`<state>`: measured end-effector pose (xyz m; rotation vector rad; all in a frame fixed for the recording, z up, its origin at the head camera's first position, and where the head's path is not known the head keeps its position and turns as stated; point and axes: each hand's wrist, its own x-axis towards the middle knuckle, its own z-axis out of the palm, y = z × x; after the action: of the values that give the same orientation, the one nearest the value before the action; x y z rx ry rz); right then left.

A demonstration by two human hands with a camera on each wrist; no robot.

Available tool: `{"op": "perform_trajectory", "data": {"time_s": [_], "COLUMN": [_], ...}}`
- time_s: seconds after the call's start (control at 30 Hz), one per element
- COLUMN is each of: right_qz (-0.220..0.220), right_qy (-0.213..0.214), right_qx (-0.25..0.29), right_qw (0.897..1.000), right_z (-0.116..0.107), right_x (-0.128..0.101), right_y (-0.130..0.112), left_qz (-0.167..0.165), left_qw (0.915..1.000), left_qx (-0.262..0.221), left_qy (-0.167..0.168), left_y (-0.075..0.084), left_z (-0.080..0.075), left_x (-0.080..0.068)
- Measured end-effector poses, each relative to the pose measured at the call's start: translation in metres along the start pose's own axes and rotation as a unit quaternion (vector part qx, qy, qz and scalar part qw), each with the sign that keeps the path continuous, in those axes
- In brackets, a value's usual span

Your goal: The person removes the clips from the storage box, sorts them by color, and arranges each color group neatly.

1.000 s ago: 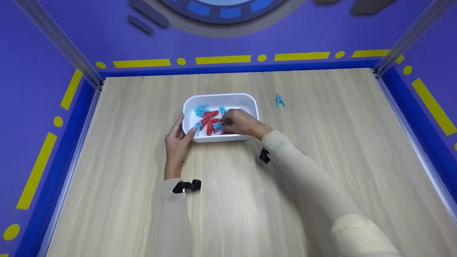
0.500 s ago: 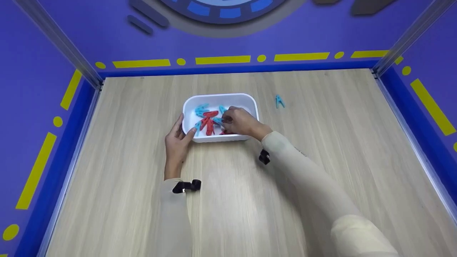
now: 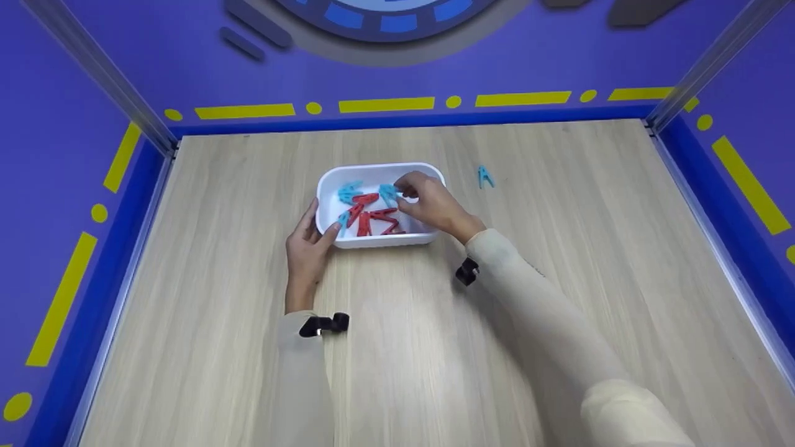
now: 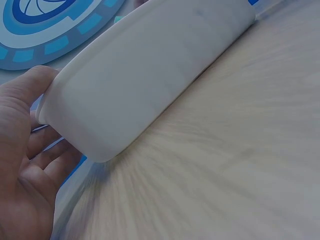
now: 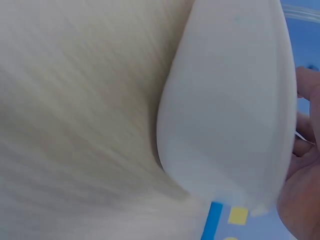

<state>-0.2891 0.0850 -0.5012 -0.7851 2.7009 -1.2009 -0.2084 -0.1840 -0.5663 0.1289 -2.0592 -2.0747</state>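
A white plastic tub (image 3: pixel 382 241) holds several red clothespins (image 3: pixel 364 223) and several light-blue clothespins (image 3: pixel 349 191). My left hand (image 3: pixel 308 254) grips the tub's left end, thumb over the near rim and fingers along the outer wall; the left wrist view shows this grip (image 4: pixel 30 115) at the corner. Over the tub's right side, my right hand (image 3: pixel 431 200) pinches a blue clothespin (image 3: pixel 397 194) between thumb and index finger, close to another blue one by the far wall. In the right wrist view the tub's wall (image 5: pixel 225 100) hides the fingertips' work.
One blue clothespin (image 3: pixel 485 177) lies on the wooden table (image 3: pixel 397 347) to the right of the tub. Purple-blue panels (image 3: pixel 397 81) with yellow markings stand along the back and both sides.
My right hand has moved the blue clothespin from the red ones toward the tub's far right, beside another blue one. My left hand has stayed on the tub.
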Motion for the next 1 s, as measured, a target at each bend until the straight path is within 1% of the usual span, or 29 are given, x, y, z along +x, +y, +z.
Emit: {"op": "perform_trajectory", "data": {"time_s": [0.2, 0.5, 0.6, 0.63, 0.8, 0.83, 0.87, 1.0], "right_qz": [0.02, 0.028, 0.032, 0.034, 0.033, 0.032, 0.032, 0.034], "right_qy": [0.04, 0.112, 0.144, 0.156, 0.214, 0.222, 0.229, 0.246], "right_qx": [0.016, 0.002, -0.006, -0.006, 0.005, 0.007, 0.006, 0.004], "right_qw": [0.999, 0.993, 0.989, 0.987, 0.976, 0.974, 0.973, 0.969], "right_z": [-0.015, -0.035, -0.039, -0.04, -0.048, -0.049, -0.051, -0.057], "right_x": [-0.006, -0.016, -0.019, -0.021, -0.026, -0.027, -0.027, -0.031], "right_y": [0.004, 0.013, 0.018, 0.02, 0.033, 0.036, 0.039, 0.05], "left_qz": [-0.001, -0.001, 0.004, 0.001, 0.004, 0.004, 0.008, 0.01], "left_qw": [1.0, 0.9997, 0.9997, 0.9997, 0.9995, 0.9995, 0.9995, 0.9995], "left_qx": [0.008, 0.023, 0.025, 0.026, 0.03, 0.03, 0.029, 0.028], "left_qy": [0.0, -0.001, -0.002, -0.003, -0.003, -0.002, -0.002, -0.001], "left_y": [0.0, 0.0, -0.001, 0.004, 0.003, 0.004, -0.001, -0.001], "left_z": [0.0, 0.0, -0.001, 0.0, 0.0, 0.0, -0.001, 0.0], "left_x": [-0.001, -0.001, 0.0, -0.002, -0.002, -0.002, -0.001, -0.001]}}
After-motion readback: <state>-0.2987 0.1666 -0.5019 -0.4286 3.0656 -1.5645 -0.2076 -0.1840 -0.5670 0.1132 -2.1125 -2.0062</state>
